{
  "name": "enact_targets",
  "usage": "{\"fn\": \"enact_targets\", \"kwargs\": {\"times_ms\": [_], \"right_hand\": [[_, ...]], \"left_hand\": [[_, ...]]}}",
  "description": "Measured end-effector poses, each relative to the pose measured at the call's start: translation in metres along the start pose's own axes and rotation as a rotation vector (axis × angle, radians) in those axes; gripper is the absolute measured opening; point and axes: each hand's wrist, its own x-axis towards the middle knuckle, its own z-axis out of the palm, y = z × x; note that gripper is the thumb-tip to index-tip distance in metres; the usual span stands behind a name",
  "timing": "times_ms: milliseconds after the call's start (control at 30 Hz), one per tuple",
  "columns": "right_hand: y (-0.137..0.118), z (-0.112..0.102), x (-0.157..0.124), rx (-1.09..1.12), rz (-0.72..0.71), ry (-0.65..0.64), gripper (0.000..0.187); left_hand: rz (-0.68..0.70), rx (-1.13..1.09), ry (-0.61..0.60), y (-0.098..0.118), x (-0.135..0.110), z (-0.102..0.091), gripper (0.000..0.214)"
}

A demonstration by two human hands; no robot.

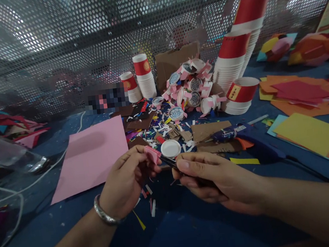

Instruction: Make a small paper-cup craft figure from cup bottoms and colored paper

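Note:
My left hand (126,181), with a silver bracelet at the wrist, pinches a small folded piece of pink paper (153,155). In my right hand (215,179) is a pair of dark scissors (169,162), its narrow blades pointing left at the pink paper; the fingers hide most of the handles. Whether the blades touch the paper I cannot tell. Just behind the blades lies a round white lid-like disc (171,149). A large pink sheet (97,159) lies flat to the left of my left hand.
Red-and-white paper cups (231,60) stand stacked behind a pile of small pink-and-white paper crafts (192,86). A blue glue gun (256,144) with a cable lies right, near coloured paper (314,132). Paper scraps (165,129) litter the middle. A clear cup (13,152) lies left.

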Motion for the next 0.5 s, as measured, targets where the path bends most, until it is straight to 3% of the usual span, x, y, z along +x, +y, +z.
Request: {"fn": "enact_targets", "kwargs": {"times_ms": [233, 500], "right_hand": [[0.0007, 0.0001, 0.0002, 0.029, 0.011, -0.013, 0.032], [0.0004, 0.0003, 0.0011, 0.032, 0.009, -0.014, 0.030]], "left_hand": [[-0.092, -0.080, 0.011, 0.0022, -0.0030, 0.0022, 0.022], [-0.093, -0.089, -0.030, 0.0004, -0.0031, 0.0018, 0.018]]}}
